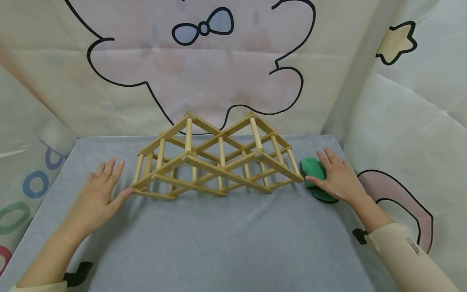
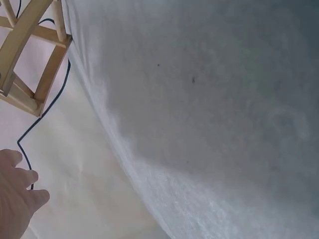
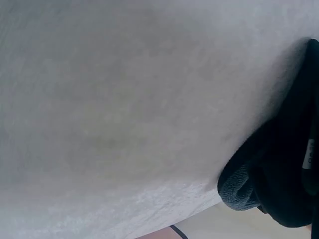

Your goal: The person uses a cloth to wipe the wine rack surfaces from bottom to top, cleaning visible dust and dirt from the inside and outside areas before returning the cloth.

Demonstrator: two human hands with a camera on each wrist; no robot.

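Note:
A wooden lattice rack (image 1: 204, 162), its slats crossed in a zigzag and joined by round dowels, stands spread out on the table. My left hand (image 1: 95, 198) is at its left end, fingers spread, the thumb tip at the lower left corner. In the left wrist view the rack's end (image 2: 30, 55) appears at upper left, with part of the hand (image 2: 17, 194) below it. Beyond the rack's right end my right hand (image 1: 337, 178) rests over a green cloth (image 1: 313, 169), fingers extended and thumb pointing toward the rack. The cloth's underside looks dark.
Grey-blue fabric covers the table (image 1: 226, 243). Printed curtains (image 1: 204, 69) enclose it at the back and both sides. Dark folded fabric (image 3: 284, 169) with a small white label fills the right of the right wrist view.

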